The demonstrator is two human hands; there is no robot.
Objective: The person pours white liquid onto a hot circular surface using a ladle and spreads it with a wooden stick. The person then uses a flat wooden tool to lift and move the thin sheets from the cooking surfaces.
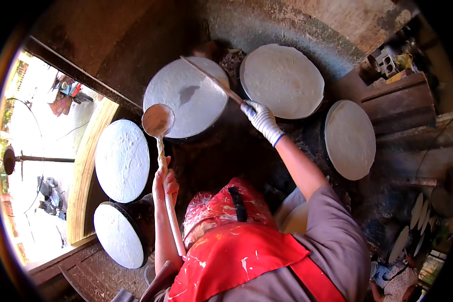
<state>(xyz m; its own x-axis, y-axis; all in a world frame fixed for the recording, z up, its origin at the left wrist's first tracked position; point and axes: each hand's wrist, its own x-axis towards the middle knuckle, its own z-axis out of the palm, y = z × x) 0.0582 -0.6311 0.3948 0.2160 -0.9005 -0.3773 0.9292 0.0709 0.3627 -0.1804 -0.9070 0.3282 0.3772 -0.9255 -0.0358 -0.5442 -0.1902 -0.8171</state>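
My bare left hand [167, 184] grips the long pale handle of a ladle [157, 120], whose round brownish bowl overlaps the near-left edge of a griddle. My right hand [261, 120], in a white knitted glove with a blue cuff, is closed on a long wooden stick [213, 80]. The stick reaches across the upper part of that round griddle [204, 109], which is covered with white batter around a dark bare patch. Whether the stick touches the batter I cannot tell. Just beyond the gloved hand lies another griddle with a pale flatbread sheet [283, 81].
More white-covered griddles curve around me: one at left [122, 160], one at lower left [119, 236] and one at right [350, 139]. A wall [287, 22] stands behind them. A bright opening [56, 151] is at left. Another person [400, 279] is at lower right.
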